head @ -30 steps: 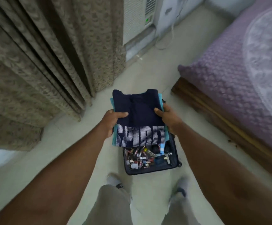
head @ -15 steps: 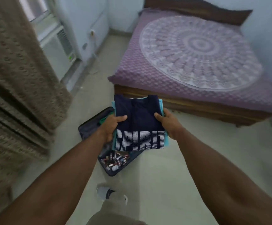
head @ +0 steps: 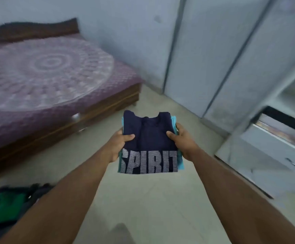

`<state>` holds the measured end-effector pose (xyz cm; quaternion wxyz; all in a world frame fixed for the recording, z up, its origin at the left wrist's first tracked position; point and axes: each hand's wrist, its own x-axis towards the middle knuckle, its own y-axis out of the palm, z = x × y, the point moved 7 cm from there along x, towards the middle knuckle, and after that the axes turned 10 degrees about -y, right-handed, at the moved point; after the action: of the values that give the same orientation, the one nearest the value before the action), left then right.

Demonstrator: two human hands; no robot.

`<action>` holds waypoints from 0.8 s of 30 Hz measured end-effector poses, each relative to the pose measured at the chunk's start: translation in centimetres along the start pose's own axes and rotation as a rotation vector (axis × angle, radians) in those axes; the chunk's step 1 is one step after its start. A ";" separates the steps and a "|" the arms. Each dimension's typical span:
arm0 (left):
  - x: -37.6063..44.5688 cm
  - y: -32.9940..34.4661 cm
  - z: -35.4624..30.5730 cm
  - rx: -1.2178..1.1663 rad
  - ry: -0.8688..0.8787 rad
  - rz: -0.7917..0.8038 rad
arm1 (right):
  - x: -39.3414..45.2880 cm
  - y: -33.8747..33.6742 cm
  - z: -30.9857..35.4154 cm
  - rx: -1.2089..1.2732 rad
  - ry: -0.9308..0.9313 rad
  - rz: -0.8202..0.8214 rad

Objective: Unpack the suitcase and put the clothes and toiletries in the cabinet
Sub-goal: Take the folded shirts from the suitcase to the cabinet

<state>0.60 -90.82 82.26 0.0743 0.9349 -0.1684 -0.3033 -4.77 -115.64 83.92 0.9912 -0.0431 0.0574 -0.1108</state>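
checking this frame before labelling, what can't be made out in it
Head view only:
- Clothes under the navy SPIRIT shirt: only teal edges show, count hidden by the shirt.
- Fingers of left hand and right hand: under the stack.
- Suitcase: blurred, cut by the left edge and forearm.
- Cabinet: interior blurred, cut by the right edge.

"SPIRIT" is being shown in white striped capitals across the folded navy T-shirt [head: 149, 138]; nothing else is being displayed legibly.

A pale floor [head: 143, 199] carries the bed [head: 58, 110] at left and an open suitcase [head: 7, 208] at lower left.
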 end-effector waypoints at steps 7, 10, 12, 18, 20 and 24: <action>7.2 24.8 0.0 0.273 -0.077 0.367 | -6.6 -23.0 -1.7 0.134 0.045 -0.486; 9.5 34.2 0.5 0.373 -0.082 0.532 | -8.6 -30.4 -1.4 0.133 0.042 -0.619; 11.0 39.9 0.4 0.431 -0.076 0.610 | -9.5 -34.8 -1.0 0.111 0.045 -0.696; 14.7 54.9 -2.0 0.545 -0.063 0.776 | -9.2 -46.6 0.9 0.121 0.063 -0.893; 15.9 59.5 -3.5 0.573 -0.038 0.822 | -8.5 -50.3 2.0 0.115 0.024 -0.946; 18.6 68.7 -6.1 0.598 0.029 0.901 | -6.9 -57.8 3.5 0.118 -0.041 -1.032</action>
<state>-0.18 -161.32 93.65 -0.0702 0.7546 -0.6305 -0.1675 -23.40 -170.04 93.73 0.8092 -0.0121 0.0032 -0.5875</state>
